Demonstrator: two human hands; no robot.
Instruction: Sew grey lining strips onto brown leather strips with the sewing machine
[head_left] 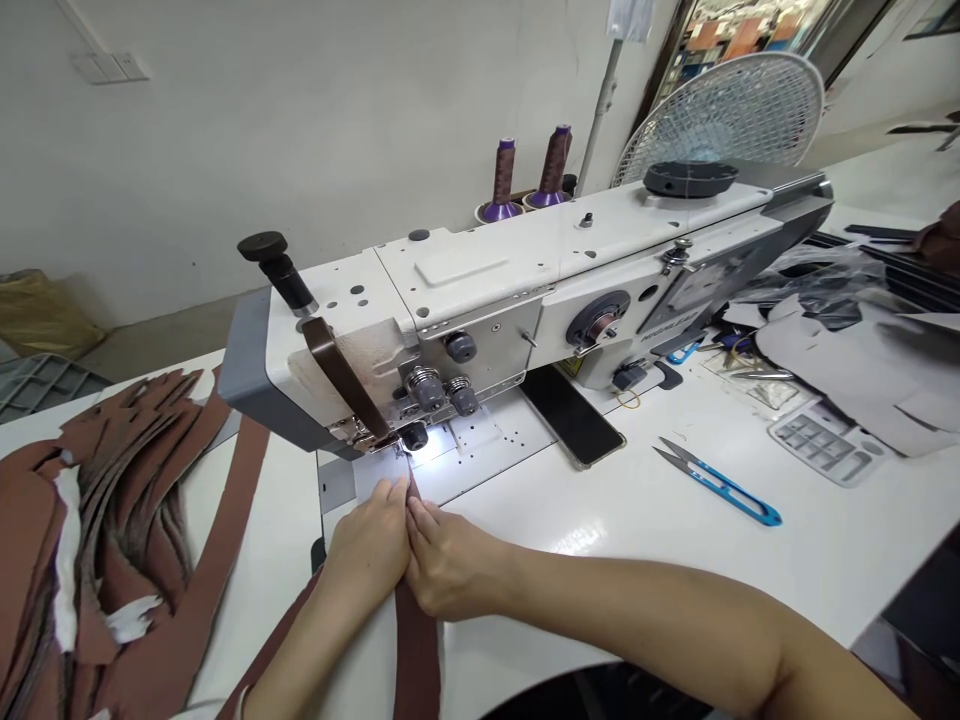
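Observation:
My left hand (370,540) and my right hand (450,562) press together just in front of the sewing machine (480,265). Between them the fingers pinch a brown leather-like strip (417,660), whose front end runs up to the lit needle area while the rest hangs down toward me. The fingertips hide part of the strip's edges. Close above my left hand is the presser foot area (401,447), partly covered by a dark brown strap-like lever (345,380). Another brown strip (279,640) passes under my left forearm.
A pile of brown cut pieces (142,480) covers the left side of the table. To the right lie a black phone (574,415), blue-handled thread snips (724,485) and grey scraps (862,350). Two thread cones (553,165) and a white fan (727,115) stand behind the machine.

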